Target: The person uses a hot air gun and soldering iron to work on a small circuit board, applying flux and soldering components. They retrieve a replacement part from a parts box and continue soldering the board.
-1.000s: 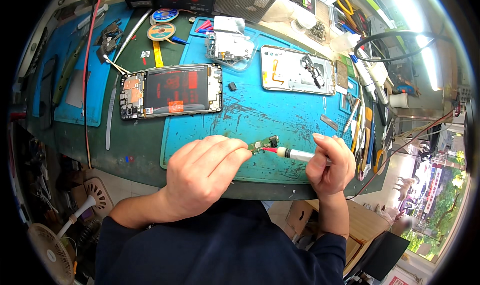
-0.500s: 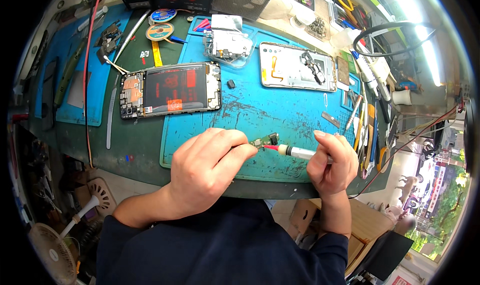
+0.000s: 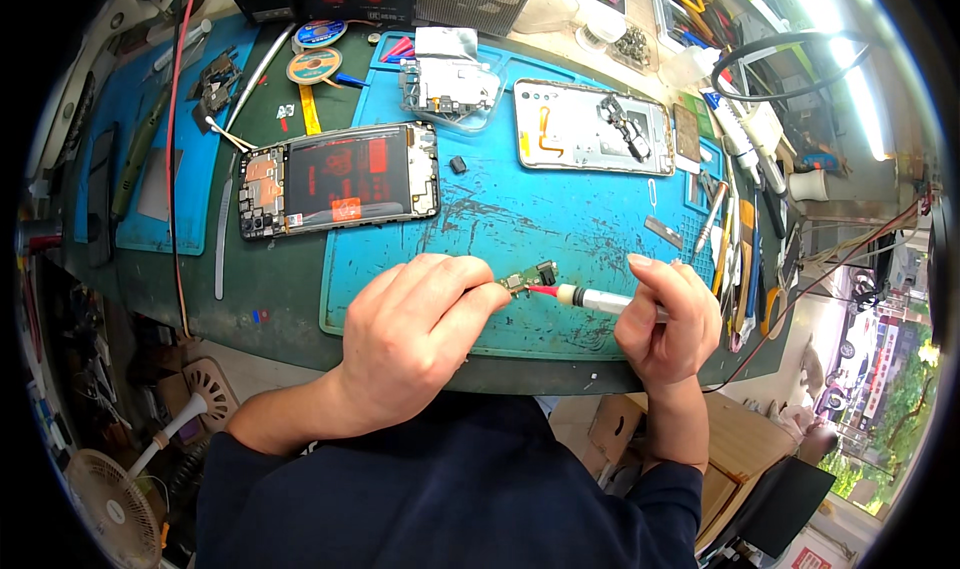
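Between the fingertips of my left hand (image 3: 425,324) is pinched one end of a small green circuit board (image 3: 518,281); a dark part shows at its far right end. My right hand (image 3: 668,319) is closed around a syringe (image 3: 602,301) with a clear barrel and a pink-red tip. The tip points left and meets the board's edge, though whether it touches cannot be made out. Both hands are above the near part of the blue mat (image 3: 450,337). Beyond my left hand lies an opened phone (image 3: 345,181) with its black battery exposed.
A silver phone back housing (image 3: 580,149) lies at the far right of the mat. A clear box of parts (image 3: 450,94) and solder spools (image 3: 315,66) stand behind. Screwdrivers and tweezers (image 3: 740,239) crowd the right edge. A thin red cable (image 3: 175,169) crosses the left side.
The hands have hardly moved; the syringe tip still meets the board. The whole view has shifted slightly.
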`<state>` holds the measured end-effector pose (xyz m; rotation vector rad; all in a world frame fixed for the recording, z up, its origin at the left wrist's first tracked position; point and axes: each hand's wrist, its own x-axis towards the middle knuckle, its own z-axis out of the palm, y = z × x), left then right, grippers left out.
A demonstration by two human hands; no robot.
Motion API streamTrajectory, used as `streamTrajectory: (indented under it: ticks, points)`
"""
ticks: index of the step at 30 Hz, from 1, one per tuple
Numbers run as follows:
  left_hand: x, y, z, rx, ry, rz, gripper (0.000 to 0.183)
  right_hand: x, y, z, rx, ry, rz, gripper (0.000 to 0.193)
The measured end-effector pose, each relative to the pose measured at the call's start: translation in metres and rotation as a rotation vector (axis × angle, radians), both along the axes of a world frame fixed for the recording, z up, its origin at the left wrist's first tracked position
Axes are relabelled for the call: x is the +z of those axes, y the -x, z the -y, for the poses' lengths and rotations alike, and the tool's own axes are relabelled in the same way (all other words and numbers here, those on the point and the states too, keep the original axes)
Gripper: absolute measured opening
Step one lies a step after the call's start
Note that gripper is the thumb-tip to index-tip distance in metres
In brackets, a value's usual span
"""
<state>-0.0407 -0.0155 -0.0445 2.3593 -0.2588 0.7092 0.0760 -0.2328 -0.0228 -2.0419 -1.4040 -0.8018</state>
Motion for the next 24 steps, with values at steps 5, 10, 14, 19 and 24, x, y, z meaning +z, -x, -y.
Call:
streamTrajectory:
  ticks: [5, 10, 14, 19, 24]
  points:
    - [-0.0015, -0.0002, 0.0006, 0.001, -0.014, 0.013, 0.022, 0.0006, 0.0014, 0.0009, 0.003, -0.001, -0.031, 0.021]
    - [-0.0015, 0.0007, -0.0009, -0.011, -0.009, 0.012, 0.021, 0.0023, 0.0031, 0.0006, 0.006, 0.010, -0.102, 0.022]
    - [-0.0023, 0.0011, -0.0016, -0.016, -0.011, 0.005, 0.020, 0.0035, 0.0053, 0.0018, 0.015, 0.031, -0.148, 0.021]
    - [-0.0051, 0.0043, -0.0051, -0.037, -0.045, -0.015, 0.022, 0.0019, 0.0047, -0.0023, 0.039, 0.015, -0.120, 0.020]
    - [-0.0038, 0.0051, -0.0062, -0.046, -0.032, -0.029, 0.022, 0.0028, 0.0060, -0.0031, 0.043, 0.025, -0.133, 0.020]
